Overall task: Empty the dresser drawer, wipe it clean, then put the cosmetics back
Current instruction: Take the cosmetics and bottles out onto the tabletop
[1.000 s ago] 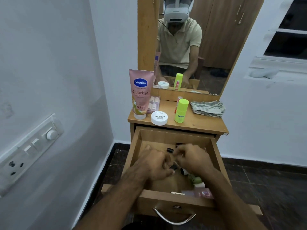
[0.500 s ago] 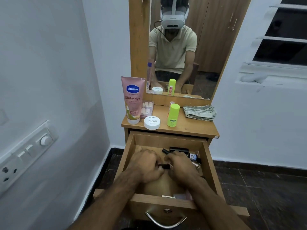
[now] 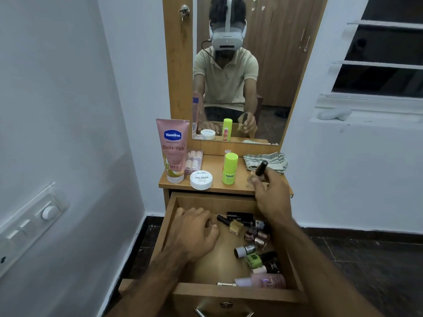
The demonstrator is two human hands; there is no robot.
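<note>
The nail polish bottle [image 3: 258, 172] with the black cap is pinched in the right hand [image 3: 272, 195] just above the desk [image 3: 240, 186] top, beside the green stick [image 3: 229, 168]. It should be stood upright on bare wood, clear of the striped cloth [image 3: 266, 161] needed for wiping. The left hand [image 3: 194, 232] rests loosely curled in the open drawer [image 3: 229, 291], holding nothing, near the remaining bottles [image 3: 256, 245] awaiting removal.

Pink tube [image 3: 173, 150], lime-green stick [image 3: 229, 168], white jar [image 3: 201, 179], grey-striped cloth [image 3: 265, 161]
</note>
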